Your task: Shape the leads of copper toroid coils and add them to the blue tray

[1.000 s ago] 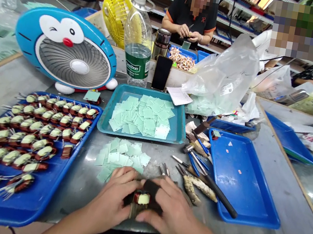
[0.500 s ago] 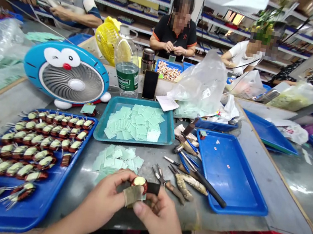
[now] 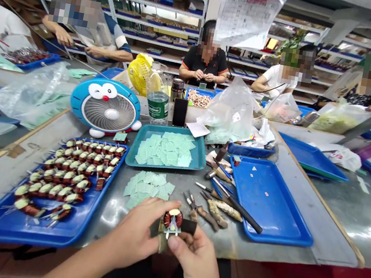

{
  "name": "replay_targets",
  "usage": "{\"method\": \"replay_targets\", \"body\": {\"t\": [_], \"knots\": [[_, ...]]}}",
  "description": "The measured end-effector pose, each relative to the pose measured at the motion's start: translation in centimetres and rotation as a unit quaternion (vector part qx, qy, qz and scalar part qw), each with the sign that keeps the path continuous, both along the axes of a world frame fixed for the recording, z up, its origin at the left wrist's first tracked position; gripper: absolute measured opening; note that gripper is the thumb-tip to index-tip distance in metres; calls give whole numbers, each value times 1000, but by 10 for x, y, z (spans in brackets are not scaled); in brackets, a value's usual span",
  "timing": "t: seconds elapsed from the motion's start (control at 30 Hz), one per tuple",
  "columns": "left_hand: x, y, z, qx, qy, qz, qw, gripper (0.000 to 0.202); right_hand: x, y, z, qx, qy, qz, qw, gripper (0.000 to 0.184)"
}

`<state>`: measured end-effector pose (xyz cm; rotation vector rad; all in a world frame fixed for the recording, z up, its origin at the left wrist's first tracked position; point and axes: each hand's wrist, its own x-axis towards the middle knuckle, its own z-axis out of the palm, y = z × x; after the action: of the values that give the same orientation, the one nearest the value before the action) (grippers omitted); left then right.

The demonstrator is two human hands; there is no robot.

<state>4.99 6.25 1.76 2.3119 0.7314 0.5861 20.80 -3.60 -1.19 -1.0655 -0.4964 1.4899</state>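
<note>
The person is pinching a copper-wound toroid coil (image 3: pixel 172 218) upright between the left hand (image 3: pixel 140 234) and the right hand (image 3: pixel 196 260), just above the metal tabletop in front of their body. Both hands are closed around it, with the right thumb pressing up from below. The coil's dark copper windings are circling a pale core, and thin metal leads are sticking out beneath it. A black strip (image 3: pixel 188 227) is reaching out beside the coil toward the right hand, and a tan wrap (image 3: pixel 162 244) is covering a left finger.

A loose pile of pale green paper squares (image 3: pixel 147 189) is lying just beyond the hands. Behind it, a teal plastic tray (image 3: pixel 201 161) is holding more squares. To the left, a blue plastic tray (image 3: pixel 27 238) is carrying rows of finished-looking coils (image 3: pixel 66 180). To the right, steel pliers with wrapped handles (image 3: pixel 209 216) are lying beside a larger blue tray (image 3: pixel 268 201). Farther off, a round blue cartoon-faced fan (image 3: pixel 106 108), a plastic water bottle (image 3: pixel 157 98) and a black phone (image 3: pixel 179 111) are standing at the table's far edge, and a co-worker (image 3: pixel 204 63) is working across the table.
</note>
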Motion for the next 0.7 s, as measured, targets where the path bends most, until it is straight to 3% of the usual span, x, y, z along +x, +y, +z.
{"method": "replay_targets", "body": {"t": [0.27,0.53,0.7], "knots": [[7,-13,-8,50,-37,10,998,50,-2,-12,-4,3,-21,-8,1000,67],[6,-14,3,64,-68,-6,996,43,-6,-15,-4,47,3,22,999,62],[3,-12,2,86,-64,-8,994,48,-10,-13,-1,53,18,27,998,62]]}}
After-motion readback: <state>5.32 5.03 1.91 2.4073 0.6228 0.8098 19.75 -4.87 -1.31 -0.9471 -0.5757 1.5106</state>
